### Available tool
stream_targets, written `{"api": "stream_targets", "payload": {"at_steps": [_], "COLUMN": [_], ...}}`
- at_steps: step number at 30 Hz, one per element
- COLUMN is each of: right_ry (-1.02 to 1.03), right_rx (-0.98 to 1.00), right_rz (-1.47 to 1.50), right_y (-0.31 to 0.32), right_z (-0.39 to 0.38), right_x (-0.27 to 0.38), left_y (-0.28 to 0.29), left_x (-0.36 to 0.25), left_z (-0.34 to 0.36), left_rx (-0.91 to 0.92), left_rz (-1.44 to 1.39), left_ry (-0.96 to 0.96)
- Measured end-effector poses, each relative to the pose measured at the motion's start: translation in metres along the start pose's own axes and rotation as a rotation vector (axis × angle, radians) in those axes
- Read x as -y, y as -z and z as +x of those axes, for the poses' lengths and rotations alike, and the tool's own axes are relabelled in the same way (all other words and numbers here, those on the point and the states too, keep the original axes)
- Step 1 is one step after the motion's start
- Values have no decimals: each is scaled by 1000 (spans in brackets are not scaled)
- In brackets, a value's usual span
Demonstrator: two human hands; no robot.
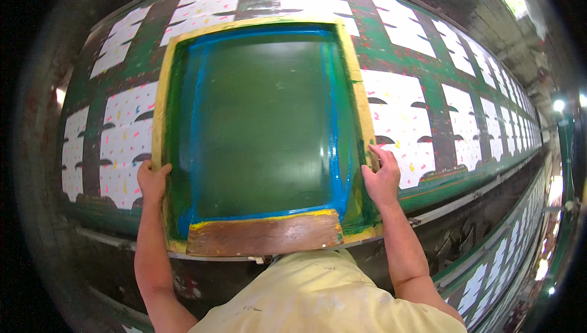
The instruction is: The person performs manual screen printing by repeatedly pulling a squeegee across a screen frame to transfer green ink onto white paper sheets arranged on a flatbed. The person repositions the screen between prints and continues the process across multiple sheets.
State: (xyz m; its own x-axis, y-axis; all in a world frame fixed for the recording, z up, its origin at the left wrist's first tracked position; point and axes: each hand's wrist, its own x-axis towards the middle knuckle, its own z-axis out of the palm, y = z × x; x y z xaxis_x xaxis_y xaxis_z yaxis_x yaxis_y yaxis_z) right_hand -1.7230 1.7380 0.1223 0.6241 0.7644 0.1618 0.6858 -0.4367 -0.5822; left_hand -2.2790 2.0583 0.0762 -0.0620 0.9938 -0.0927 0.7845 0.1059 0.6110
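A large screen printing frame (367,113) with yellowish rails lies in front of me, over the printing table. Its dark green mesh (263,125) is bordered by streaks of blue ink (334,143). My left hand (154,179) grips the left rail, its thumb over the top. On the right rail, my right hand (383,177) holds on with thumb and bent fingers. A wooden squeegee (263,235) with a yellow upper edge rests across the near end of the frame, touched by neither hand. Whatever lies directly under the frame is hidden.
White fabric pieces (400,125) with small coloured prints lie in two rows along the long green table (391,70), on both sides of the frame. A second table with white pieces (474,284) runs at the lower right. Lamps (559,106) shine at the far right.
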Motion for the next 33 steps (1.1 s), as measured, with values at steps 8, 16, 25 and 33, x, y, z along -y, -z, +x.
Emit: {"api": "stream_targets", "payload": {"at_steps": [8,16,25,33], "right_ry": [55,-37,-229,-266], "right_rx": [-60,-117,-137,-99], "right_rz": [9,2,143,181], "right_y": [43,110,182,211], "right_z": [35,75,100,110], "right_x": [-42,-192,-357,-419], "left_y": [-16,-113,-242,-285], "left_x": [-58,-174,-281,-319], "left_z": [-10,-97,-198,-237], "left_rx": [-26,-61,-78,-74], "left_rz": [-131,-144,-126,-161], "left_ry": [-82,-94,-30,-53]}}
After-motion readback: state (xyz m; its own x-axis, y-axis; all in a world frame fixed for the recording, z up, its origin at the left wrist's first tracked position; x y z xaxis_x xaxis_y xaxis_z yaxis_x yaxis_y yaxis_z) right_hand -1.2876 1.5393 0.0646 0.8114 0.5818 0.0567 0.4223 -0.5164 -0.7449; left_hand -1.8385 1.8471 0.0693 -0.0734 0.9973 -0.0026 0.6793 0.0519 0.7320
